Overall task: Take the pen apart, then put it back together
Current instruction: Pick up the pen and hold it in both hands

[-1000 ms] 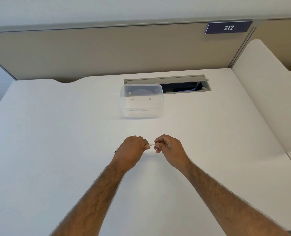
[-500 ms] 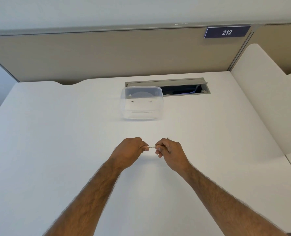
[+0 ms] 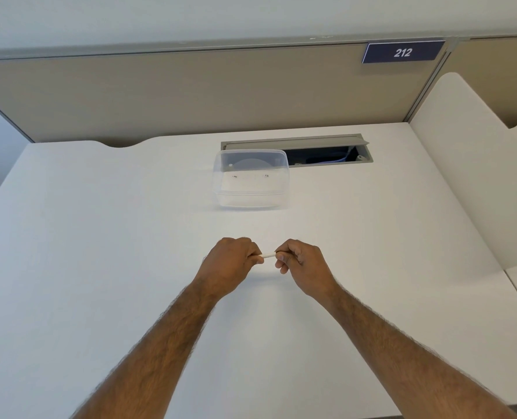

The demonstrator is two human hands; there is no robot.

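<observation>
Both hands low over the desk [image 3: 100, 267], near its middle. Left hand [image 3: 228, 263] curled tight over 1 end of the pen [image 3: 268, 254], right hand [image 3: 301, 261] pinching the other end; only a short pale, smooth, round stretch showing between. Probably an early stage, pulling or twisting the halves apart; unclear whether a joint has opened. Next: steady opposed twist, firm grip on slick plastic. Farther off, clear, empty-looking box [image 3: 251, 179] with rounded corners. Beyond, grey cable hatch [image 3: 296, 145], beige partition, plate reading 212 [image 3: 402, 52].

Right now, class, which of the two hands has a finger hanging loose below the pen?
The right hand: one finger droops under the pen; the left hand is a closed fist.
</observation>
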